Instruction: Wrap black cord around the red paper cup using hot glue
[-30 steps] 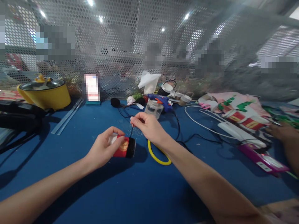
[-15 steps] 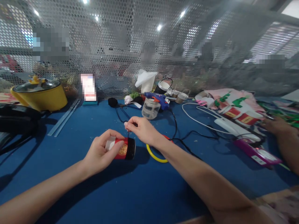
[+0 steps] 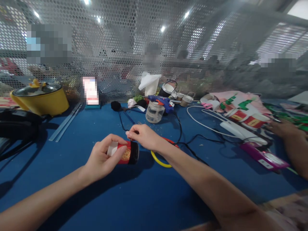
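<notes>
Red, white and black, a small cylinder (image 3: pixel 126 152) lies sideways in the left hand (image 3: pixel 104 157), just above or on the table (image 3: pixel 115 205); which of the two is hard to tell. That hand's grip is closed around its pale end, thumb across the red band beside a gold emblem, with the black end pointing right. The right hand (image 3: pixel 143 136) pinches a black cord (image 3: pixel 121 123) between thumb and fingers, its grip right beside the cylinder's upper edge. The cord leads back toward a black ball (image 3: pixel 115 106). A yellow ring (image 3: pixel 160 161) lies partly under the right forearm. Beyond the hands stands a clear jar (image 3: pixel 154 114), a blue glue gun (image 3: pixel 163 103) by its rim.
</notes>
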Action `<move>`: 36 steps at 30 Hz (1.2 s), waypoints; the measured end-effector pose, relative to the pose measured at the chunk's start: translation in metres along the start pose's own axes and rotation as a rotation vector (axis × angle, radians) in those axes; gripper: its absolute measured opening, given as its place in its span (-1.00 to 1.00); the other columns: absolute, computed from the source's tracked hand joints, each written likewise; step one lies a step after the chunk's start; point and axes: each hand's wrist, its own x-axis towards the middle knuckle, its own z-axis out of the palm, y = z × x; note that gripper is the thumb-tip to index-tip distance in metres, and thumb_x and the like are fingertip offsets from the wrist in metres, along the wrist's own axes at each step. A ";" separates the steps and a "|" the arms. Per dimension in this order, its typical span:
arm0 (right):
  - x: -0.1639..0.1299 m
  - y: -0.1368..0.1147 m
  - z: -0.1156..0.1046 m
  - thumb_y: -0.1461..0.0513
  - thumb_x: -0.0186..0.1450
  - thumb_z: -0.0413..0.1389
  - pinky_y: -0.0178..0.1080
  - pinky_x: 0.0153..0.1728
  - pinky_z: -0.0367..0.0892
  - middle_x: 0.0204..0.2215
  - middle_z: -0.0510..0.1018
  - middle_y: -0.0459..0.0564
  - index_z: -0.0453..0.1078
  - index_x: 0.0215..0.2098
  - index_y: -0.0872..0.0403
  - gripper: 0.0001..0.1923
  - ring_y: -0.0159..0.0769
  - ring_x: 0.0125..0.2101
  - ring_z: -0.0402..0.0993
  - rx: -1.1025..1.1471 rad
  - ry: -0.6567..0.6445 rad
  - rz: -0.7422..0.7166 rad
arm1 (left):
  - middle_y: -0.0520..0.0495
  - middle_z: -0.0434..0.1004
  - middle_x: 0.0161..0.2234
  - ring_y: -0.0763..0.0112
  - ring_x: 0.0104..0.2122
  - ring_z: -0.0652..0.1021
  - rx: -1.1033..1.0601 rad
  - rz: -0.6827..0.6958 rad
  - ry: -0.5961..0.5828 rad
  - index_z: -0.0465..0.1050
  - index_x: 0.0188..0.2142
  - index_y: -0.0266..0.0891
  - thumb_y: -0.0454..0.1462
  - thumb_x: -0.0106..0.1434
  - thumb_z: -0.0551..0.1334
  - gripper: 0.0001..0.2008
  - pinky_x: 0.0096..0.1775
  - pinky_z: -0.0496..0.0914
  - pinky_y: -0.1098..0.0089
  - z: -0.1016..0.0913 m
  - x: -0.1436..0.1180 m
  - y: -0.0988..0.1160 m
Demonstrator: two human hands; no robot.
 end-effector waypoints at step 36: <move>-0.015 -0.012 0.017 0.26 0.05 0.05 -0.30 -0.45 0.23 -0.49 0.45 -0.02 0.27 -0.43 0.14 -0.89 -0.39 -0.49 0.35 -0.060 0.112 -0.082 | 0.09 0.31 -0.59 0.59 -0.64 0.32 -0.535 -0.580 0.225 0.23 -0.19 -0.27 -0.19 0.03 0.14 -0.65 -0.61 0.22 0.57 -0.001 0.019 -0.004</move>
